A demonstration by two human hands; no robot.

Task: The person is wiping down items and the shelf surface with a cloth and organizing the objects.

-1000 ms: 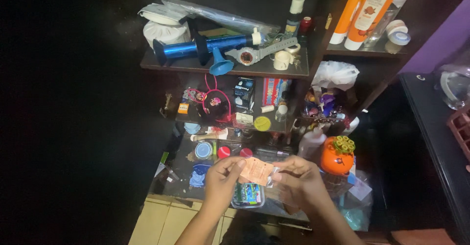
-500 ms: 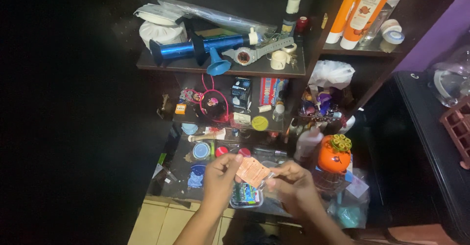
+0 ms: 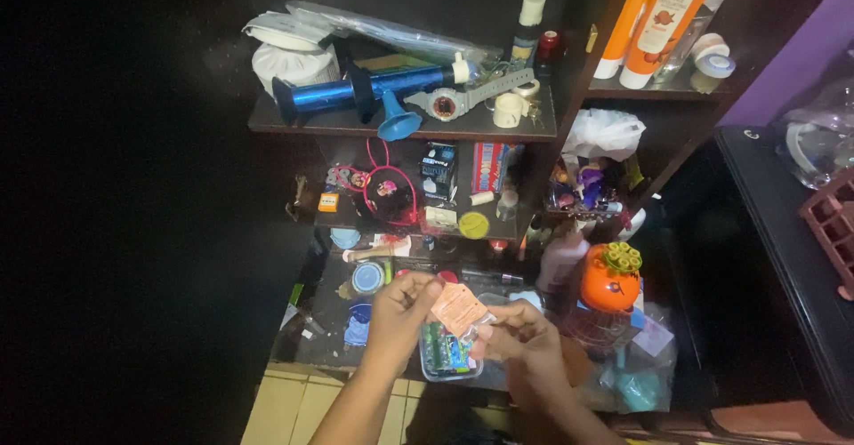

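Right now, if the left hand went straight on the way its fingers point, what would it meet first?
The left hand points right, at the small orange packet it already pinches. Past that, it would probably meet the right hand, which holds the same packet; depth is unclear.

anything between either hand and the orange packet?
Nothing visible. The left hand and the right hand both already pinch the orange packet at its edges, held over a clear box on the cluttered lower shelf.

place: home | proof: cluttered dark shelves (image 3: pixel 405 127) — lotion bottles (image 3: pixel 663 18), wristwatch (image 3: pixel 442 104), toys — tiled floor (image 3: pixel 276 409)
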